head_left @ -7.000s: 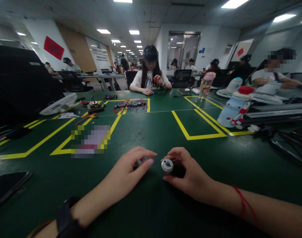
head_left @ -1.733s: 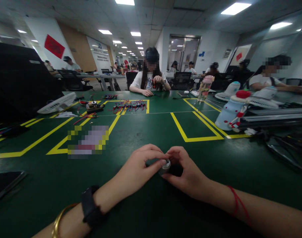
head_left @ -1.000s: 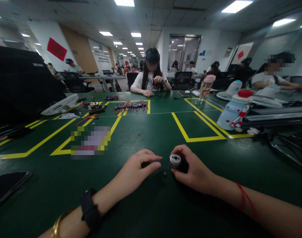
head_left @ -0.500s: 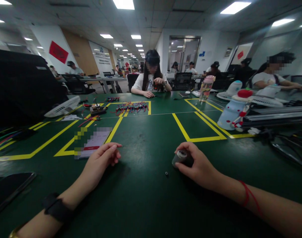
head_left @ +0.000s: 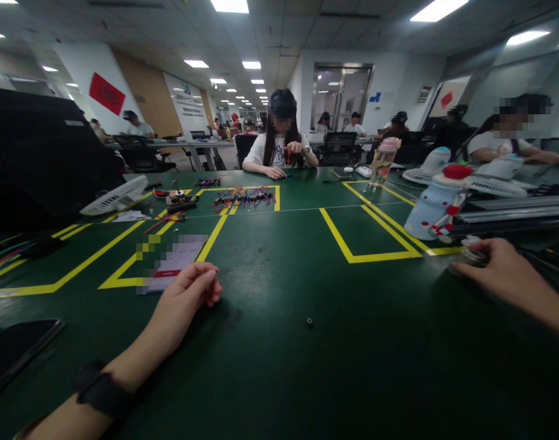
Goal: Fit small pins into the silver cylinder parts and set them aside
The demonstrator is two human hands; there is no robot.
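The right hand (head_left: 503, 266) has its thumb and index finger spread around the sides of the metal cylinder (head_left: 474, 255), gripping it at the right of the green table (head_left: 270, 379); the blur there hides how the other fingers lie and whether the cylinder touches the table top. That grip sits just past the near corner of the yellow tape (head_left: 380, 253), nearer the viewer than the blue bottle (head_left: 428, 211) and the metal rails (head_left: 503, 217). The left hand (head_left: 187, 302) is well apart from it, on the other side of the table, with a black band (head_left: 102, 385) on its wrist. Its fingers are loosely curled inward and the thumb lies along the index finger; the inside of the palm is turned from view, so I cannot tell whether they close on anything. Its knuckles overlap the near edge of the pale slab (head_left: 181, 256), and whether they touch it is unclear. Between the two hands, nearer the left, a small dark ring (head_left: 309, 322) lies loose on the table. Farther back are tangled wires (head_left: 245, 197) and a seated person (head_left: 257, 150).
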